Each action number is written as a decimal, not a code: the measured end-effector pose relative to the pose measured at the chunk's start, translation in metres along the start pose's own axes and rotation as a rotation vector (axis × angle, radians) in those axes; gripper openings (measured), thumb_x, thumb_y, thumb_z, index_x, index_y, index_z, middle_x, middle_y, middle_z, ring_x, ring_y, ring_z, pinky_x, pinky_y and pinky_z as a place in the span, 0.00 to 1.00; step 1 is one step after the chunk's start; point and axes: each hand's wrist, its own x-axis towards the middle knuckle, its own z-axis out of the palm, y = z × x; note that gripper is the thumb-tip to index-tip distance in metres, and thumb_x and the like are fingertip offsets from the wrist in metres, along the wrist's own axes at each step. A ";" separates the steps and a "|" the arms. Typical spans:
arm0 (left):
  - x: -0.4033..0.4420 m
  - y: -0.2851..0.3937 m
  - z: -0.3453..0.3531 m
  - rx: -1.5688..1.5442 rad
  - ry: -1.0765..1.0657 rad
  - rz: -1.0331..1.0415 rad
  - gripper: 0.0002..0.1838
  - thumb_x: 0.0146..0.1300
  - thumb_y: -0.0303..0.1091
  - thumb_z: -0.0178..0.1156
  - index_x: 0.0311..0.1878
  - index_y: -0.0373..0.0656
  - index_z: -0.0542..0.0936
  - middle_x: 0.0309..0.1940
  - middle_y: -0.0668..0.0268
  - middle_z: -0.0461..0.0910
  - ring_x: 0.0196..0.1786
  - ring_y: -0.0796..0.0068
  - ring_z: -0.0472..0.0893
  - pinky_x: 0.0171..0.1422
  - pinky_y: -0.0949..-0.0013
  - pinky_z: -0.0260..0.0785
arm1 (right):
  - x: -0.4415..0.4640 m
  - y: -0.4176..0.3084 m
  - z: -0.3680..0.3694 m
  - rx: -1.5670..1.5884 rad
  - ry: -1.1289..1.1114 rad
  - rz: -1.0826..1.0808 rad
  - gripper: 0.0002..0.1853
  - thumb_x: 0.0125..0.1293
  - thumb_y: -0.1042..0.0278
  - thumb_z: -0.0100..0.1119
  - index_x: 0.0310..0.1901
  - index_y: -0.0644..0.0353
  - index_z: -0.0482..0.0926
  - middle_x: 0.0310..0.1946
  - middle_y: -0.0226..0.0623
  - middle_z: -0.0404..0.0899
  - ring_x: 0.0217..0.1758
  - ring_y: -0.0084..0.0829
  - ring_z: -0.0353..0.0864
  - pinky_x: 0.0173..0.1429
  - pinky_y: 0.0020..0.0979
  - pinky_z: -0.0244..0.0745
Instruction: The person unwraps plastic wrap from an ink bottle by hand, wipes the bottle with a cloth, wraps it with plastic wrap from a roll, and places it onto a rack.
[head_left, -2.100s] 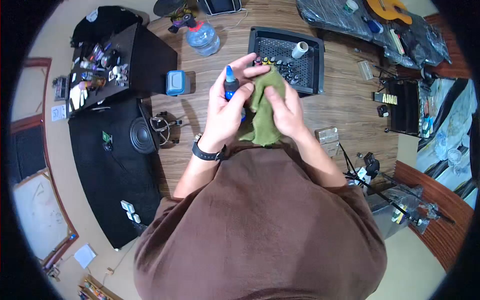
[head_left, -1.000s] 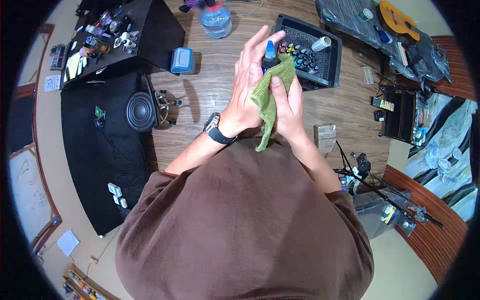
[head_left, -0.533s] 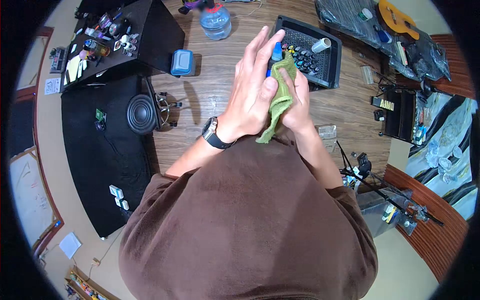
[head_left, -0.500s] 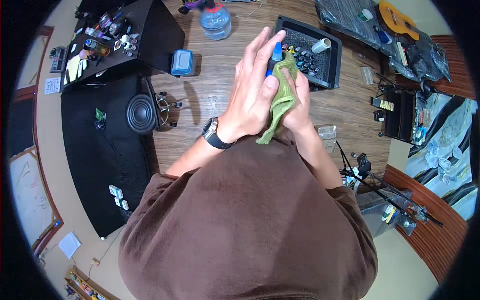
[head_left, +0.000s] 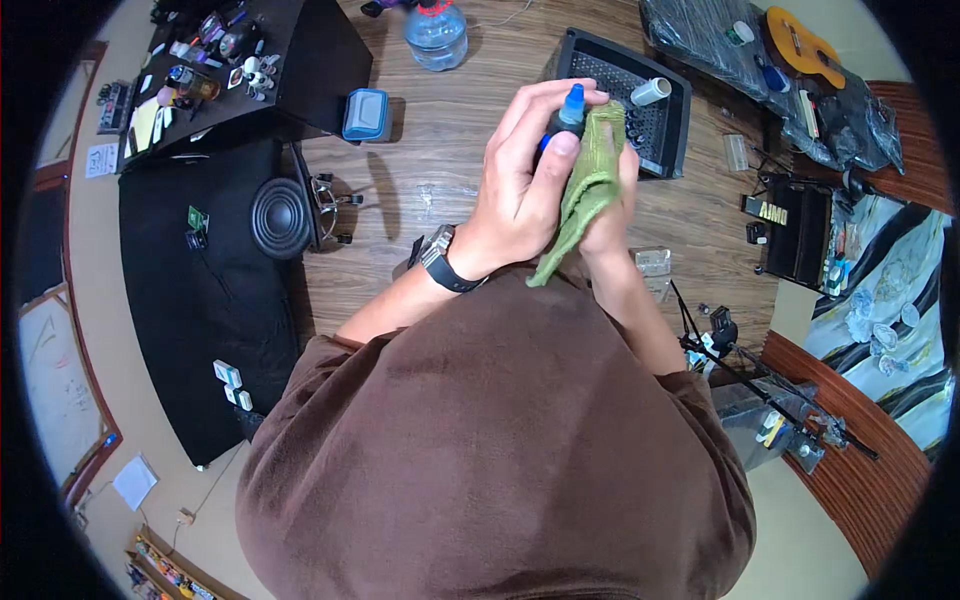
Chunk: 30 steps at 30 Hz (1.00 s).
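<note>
My left hand, with a watch on its wrist, is closed around a small dark bottle with a blue pointed cap. The cap points up between thumb and fingers. A folded green cloth rests in my right hand, pressed along the bottle's right side. Most of the right hand's fingers are hidden behind the cloth. Just beyond my hands sits a black perforated crate on the floor. It holds a white cylinder; dark items lower in it are mostly covered by my hands.
A large water bottle and a blue-lidded container are on the wooden floor. At left are a cluttered black desk and a round-backed chair. A guitar lies upper right; a tripod is at right.
Both hands have shifted slightly right with the bottle and cloth. My left fingers, stretched out before, are now curled around the bottle. The cloth covers more of the right hand.
</note>
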 end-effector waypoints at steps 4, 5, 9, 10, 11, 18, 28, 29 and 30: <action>0.003 0.001 -0.003 0.089 -0.008 0.028 0.17 0.66 0.30 0.54 0.56 0.34 0.76 0.54 0.51 0.74 0.55 0.54 0.77 0.59 0.62 0.70 | 0.006 -0.014 0.004 0.138 -0.025 0.085 0.15 0.76 0.59 0.48 0.39 0.62 0.77 0.30 0.22 0.74 0.32 0.13 0.69 0.37 0.20 0.65; 0.004 0.002 -0.005 0.145 -0.014 0.062 0.17 0.65 0.28 0.55 0.57 0.34 0.76 0.53 0.51 0.74 0.54 0.55 0.78 0.58 0.62 0.70 | 0.009 -0.015 0.003 0.165 -0.059 0.129 0.15 0.76 0.59 0.49 0.39 0.62 0.77 0.31 0.23 0.75 0.33 0.13 0.69 0.38 0.20 0.66; 0.005 0.002 -0.006 0.189 -0.029 0.089 0.17 0.66 0.29 0.53 0.57 0.33 0.75 0.53 0.52 0.75 0.56 0.56 0.77 0.60 0.62 0.68 | 0.014 -0.010 -0.008 0.169 -0.150 0.179 0.17 0.77 0.56 0.45 0.42 0.61 0.78 0.33 0.24 0.75 0.35 0.14 0.71 0.39 0.21 0.67; 0.003 0.002 -0.006 0.185 -0.029 0.081 0.17 0.68 0.30 0.52 0.57 0.33 0.75 0.54 0.52 0.76 0.57 0.57 0.76 0.62 0.61 0.67 | 0.013 -0.008 -0.009 0.157 -0.182 0.188 0.18 0.78 0.55 0.43 0.43 0.60 0.78 0.34 0.24 0.75 0.36 0.14 0.72 0.40 0.22 0.68; 0.002 0.003 -0.005 0.184 -0.031 0.077 0.17 0.68 0.30 0.52 0.57 0.33 0.75 0.54 0.52 0.76 0.57 0.57 0.76 0.62 0.61 0.67 | 0.011 -0.006 -0.009 0.157 -0.179 0.191 0.18 0.78 0.55 0.43 0.43 0.60 0.78 0.34 0.24 0.75 0.36 0.14 0.72 0.40 0.22 0.68; 0.001 -0.003 -0.002 0.122 0.009 0.113 0.17 0.67 0.31 0.55 0.56 0.33 0.76 0.52 0.52 0.75 0.53 0.57 0.77 0.57 0.62 0.70 | 0.010 0.005 -0.007 0.153 0.000 0.118 0.17 0.79 0.57 0.43 0.46 0.61 0.79 0.33 0.24 0.75 0.35 0.14 0.71 0.40 0.20 0.67; 0.002 -0.004 -0.003 -0.126 0.085 0.049 0.19 0.75 0.42 0.46 0.50 0.34 0.76 0.52 0.52 0.76 0.55 0.61 0.75 0.62 0.63 0.66 | 0.007 -0.014 0.006 0.110 0.137 0.195 0.21 0.79 0.53 0.41 0.31 0.58 0.75 0.23 0.23 0.71 0.26 0.14 0.66 0.31 0.22 0.62; 0.002 -0.004 -0.003 -0.149 0.093 0.033 0.20 0.76 0.43 0.44 0.49 0.34 0.76 0.53 0.53 0.76 0.56 0.62 0.75 0.63 0.63 0.65 | 0.007 -0.014 0.006 0.110 0.124 0.196 0.21 0.79 0.53 0.41 0.32 0.58 0.75 0.23 0.24 0.72 0.26 0.14 0.66 0.30 0.22 0.62; 0.002 -0.003 -0.004 -0.173 0.101 0.018 0.21 0.77 0.44 0.43 0.49 0.34 0.76 0.53 0.53 0.76 0.56 0.63 0.75 0.64 0.63 0.65 | 0.007 -0.015 0.005 0.109 0.112 0.196 0.21 0.79 0.53 0.41 0.32 0.58 0.75 0.24 0.24 0.72 0.26 0.14 0.66 0.30 0.22 0.62</action>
